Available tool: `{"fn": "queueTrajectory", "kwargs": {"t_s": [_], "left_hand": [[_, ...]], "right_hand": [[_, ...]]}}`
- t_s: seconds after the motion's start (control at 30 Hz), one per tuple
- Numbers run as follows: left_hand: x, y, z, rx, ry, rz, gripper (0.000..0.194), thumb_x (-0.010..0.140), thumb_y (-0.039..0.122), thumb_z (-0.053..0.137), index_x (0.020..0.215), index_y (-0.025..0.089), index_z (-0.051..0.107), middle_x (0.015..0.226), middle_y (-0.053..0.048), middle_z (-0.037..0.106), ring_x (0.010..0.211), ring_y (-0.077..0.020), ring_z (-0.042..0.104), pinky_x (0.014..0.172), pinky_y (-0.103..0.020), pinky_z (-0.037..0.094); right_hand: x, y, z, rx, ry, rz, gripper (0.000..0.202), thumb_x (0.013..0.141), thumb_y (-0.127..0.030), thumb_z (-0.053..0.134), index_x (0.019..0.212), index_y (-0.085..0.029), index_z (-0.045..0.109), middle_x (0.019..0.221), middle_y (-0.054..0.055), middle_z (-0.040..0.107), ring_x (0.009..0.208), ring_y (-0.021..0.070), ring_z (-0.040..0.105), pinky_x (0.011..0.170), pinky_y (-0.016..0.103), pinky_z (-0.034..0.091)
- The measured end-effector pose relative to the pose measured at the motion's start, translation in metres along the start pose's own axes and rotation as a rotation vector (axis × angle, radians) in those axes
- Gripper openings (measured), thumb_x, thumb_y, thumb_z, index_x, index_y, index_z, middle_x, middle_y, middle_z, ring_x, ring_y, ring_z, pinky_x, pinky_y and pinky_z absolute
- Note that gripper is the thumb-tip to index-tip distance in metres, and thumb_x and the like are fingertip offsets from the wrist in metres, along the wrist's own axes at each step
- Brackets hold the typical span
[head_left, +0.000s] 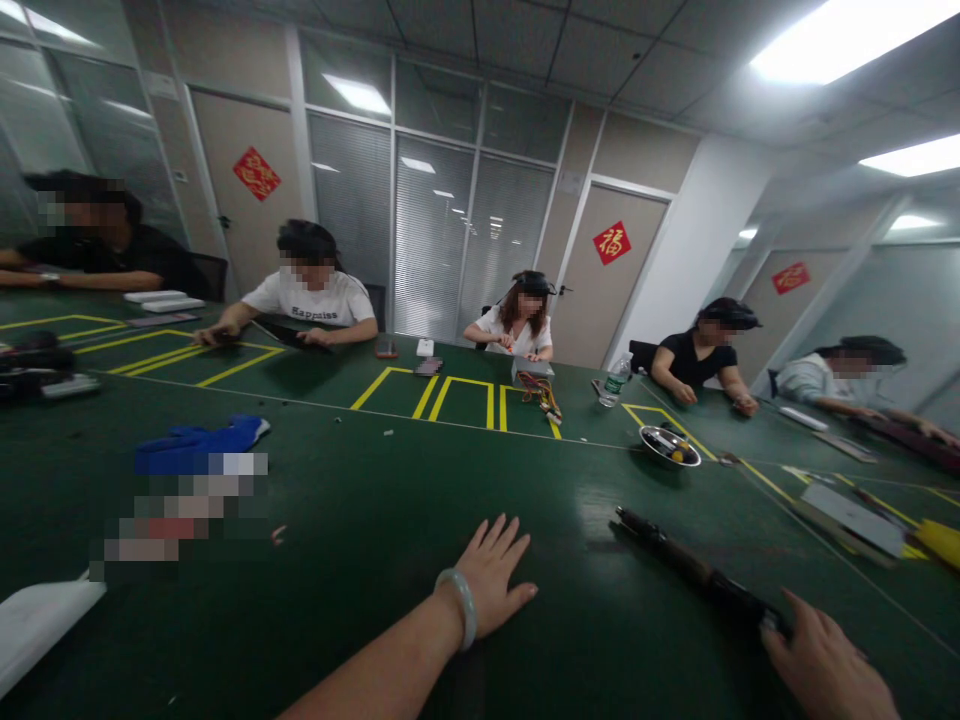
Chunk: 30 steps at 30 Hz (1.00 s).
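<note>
My left hand [491, 575] lies palm down on the dark green table, fingers spread, with nothing in it. A pale bangle [463, 608] rings that wrist. At the lower right, my right hand [829, 655] has its thumb and index finger on either side of the near end of a long, dark rod-shaped tool [697, 570]. This tool slants up and left to a narrow tip, and its middle looks brownish; its exact kind is unclear. The other fingers of the right hand are partly hidden.
A blue glove [199, 443] lies left. Ahead are a metal bowl [670, 447] with small items, a water bottle [613, 380], and a grey box [532, 372] with coloured cables [541, 392]. Several people sit along the far side. A white box [855, 520] lies right.
</note>
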<state>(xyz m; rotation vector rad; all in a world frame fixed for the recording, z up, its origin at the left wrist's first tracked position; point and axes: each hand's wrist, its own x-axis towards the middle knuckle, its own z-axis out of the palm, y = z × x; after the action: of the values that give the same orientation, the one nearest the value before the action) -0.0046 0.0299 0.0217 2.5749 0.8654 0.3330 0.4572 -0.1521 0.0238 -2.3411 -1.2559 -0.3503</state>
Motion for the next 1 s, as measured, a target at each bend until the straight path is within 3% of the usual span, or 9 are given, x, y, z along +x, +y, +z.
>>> {"fn": "queueTrajectory", "kwargs": {"t_s": [0.07,0.13,0.27,0.33,0.4,0.5,0.6,0.73,1.0], "left_hand": [[0.0,0.0,0.0,0.005,0.01,0.007,0.067,0.091,0.064,0.03,0.148,0.029,0.024,0.156,-0.004,0.014,0.143,-0.0291,0.009,0.114,-0.054,0.013],[0.001,-0.001,0.002,0.007,0.007,0.008,0.067,0.091,0.064,0.031,0.148,0.028,0.024,0.156,-0.005,0.014,0.143,-0.0292,0.009,0.114,-0.053,0.012],[0.003,-0.006,0.011,0.038,0.034,0.012,0.068,0.091,0.062,0.032,0.149,0.027,0.022,0.157,-0.004,0.012,0.144,-0.029,0.005,0.115,-0.052,0.01],[0.007,-0.011,0.022,0.085,0.039,0.048,0.067,0.091,0.055,0.036,0.149,0.027,0.02,0.157,-0.003,0.012,0.144,-0.0296,0.002,0.115,-0.053,0.008],[0.012,-0.016,0.036,0.154,0.035,0.082,0.066,0.089,0.043,0.042,0.149,0.027,0.021,0.156,-0.002,0.014,0.143,-0.03,0.0,0.116,-0.054,0.004],[0.019,-0.024,0.058,0.218,0.094,0.024,0.071,0.082,0.025,0.045,0.148,0.032,0.022,0.156,0.002,0.017,0.144,-0.0282,0.003,0.118,-0.051,0.002],[0.025,-0.029,0.071,0.229,0.126,0.02,0.074,0.081,0.022,0.044,0.149,0.034,0.017,0.155,0.004,0.017,0.144,-0.0279,0.002,0.118,-0.053,0.0],[0.024,-0.03,0.071,0.284,0.104,0.048,0.074,0.083,0.029,0.043,0.15,0.031,0.012,0.156,0.001,0.013,0.144,-0.0266,-0.005,0.116,-0.054,-0.002],[0.02,-0.025,0.068,0.484,0.123,0.025,0.07,0.083,0.027,0.045,0.149,0.026,0.021,0.156,-0.003,0.016,0.144,-0.0266,-0.004,0.115,-0.053,0.003]], "right_hand": [[-0.002,-0.053,0.002,-0.056,-0.048,-0.045,0.066,0.076,-0.056,0.042,0.135,-0.026,0.041,0.127,0.018,0.053,0.106,0.0409,0.057,0.089,0.058,0.043],[-0.011,-0.122,0.003,0.03,-0.107,-0.185,0.062,0.083,-0.051,0.038,0.136,-0.019,0.04,0.134,0.015,0.049,0.116,0.0343,0.053,0.101,0.051,0.04],[-0.05,-0.258,0.008,0.257,-0.266,-0.511,0.049,0.091,-0.043,0.038,0.137,-0.026,0.042,0.14,0.006,0.046,0.13,0.0261,0.042,0.107,0.047,0.036],[-0.071,-0.307,0.013,0.361,-0.365,-0.673,0.046,0.093,-0.038,0.039,0.138,-0.029,0.042,0.142,0.003,0.045,0.132,0.0234,0.039,0.109,0.045,0.034],[-0.087,-0.339,0.02,0.443,-0.453,-0.797,0.044,0.093,-0.033,0.04,0.137,-0.03,0.044,0.142,0.001,0.045,0.133,0.0216,0.037,0.112,0.044,0.03],[-0.097,-0.357,0.029,0.516,-0.519,-0.818,0.039,0.093,-0.029,0.039,0.13,-0.031,0.052,0.139,-0.001,0.049,0.132,0.0201,0.038,0.113,0.044,0.026],[-0.094,-0.352,0.031,0.547,-0.571,-0.793,0.038,0.094,-0.033,0.041,0.129,-0.032,0.053,0.139,-0.001,0.049,0.132,0.02,0.038,0.113,0.043,0.025],[-0.088,-0.343,0.028,0.576,-0.627,-0.791,0.041,0.093,-0.038,0.044,0.133,-0.032,0.05,0.141,0.0,0.047,0.132,0.0201,0.037,0.113,0.042,0.025],[-0.088,-0.344,0.026,0.582,-0.65,-0.781,0.041,0.094,-0.04,0.042,0.133,-0.032,0.049,0.141,0.0,0.046,0.133,0.0199,0.036,0.113,0.042,0.023]]}}
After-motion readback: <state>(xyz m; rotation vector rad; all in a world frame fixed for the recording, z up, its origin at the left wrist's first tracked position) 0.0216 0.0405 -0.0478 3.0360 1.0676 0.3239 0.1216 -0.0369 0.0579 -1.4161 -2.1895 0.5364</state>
